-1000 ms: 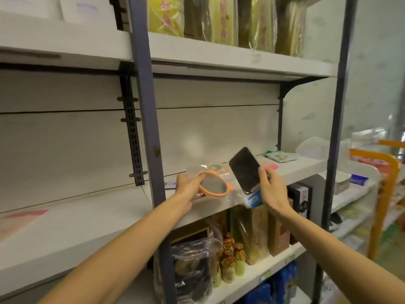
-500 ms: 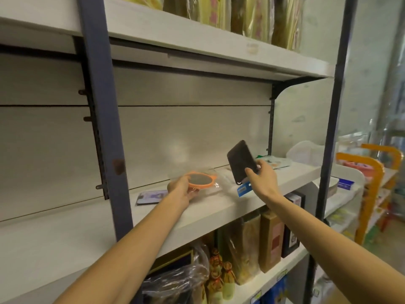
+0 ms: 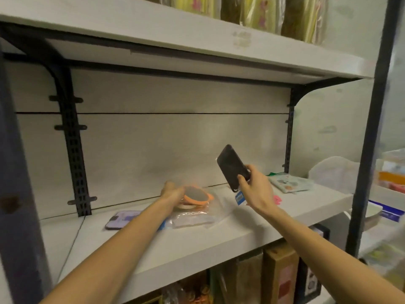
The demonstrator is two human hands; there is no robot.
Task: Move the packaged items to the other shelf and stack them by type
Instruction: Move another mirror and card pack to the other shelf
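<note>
the orange-rimmed packaged item [image 3: 195, 196] sits gripped in your left hand [image 3: 173, 192], low over the shelf [image 3: 219, 235]. at 3 o'clock of it, your right hand [image 3: 255, 189] pinches a dark flat packaged item [image 3: 232, 166], tilted upright.

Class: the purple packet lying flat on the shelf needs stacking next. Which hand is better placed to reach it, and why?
Probably the left hand: it sits low beside the purple packet, though it holds the orange-rimmed packet. The right hand is farther away, holding the dark packet.

Shop: white display shelves [image 3: 197, 244] on slotted uprights [image 3: 74, 150], packaged goods [image 3: 278, 277] below.
</note>
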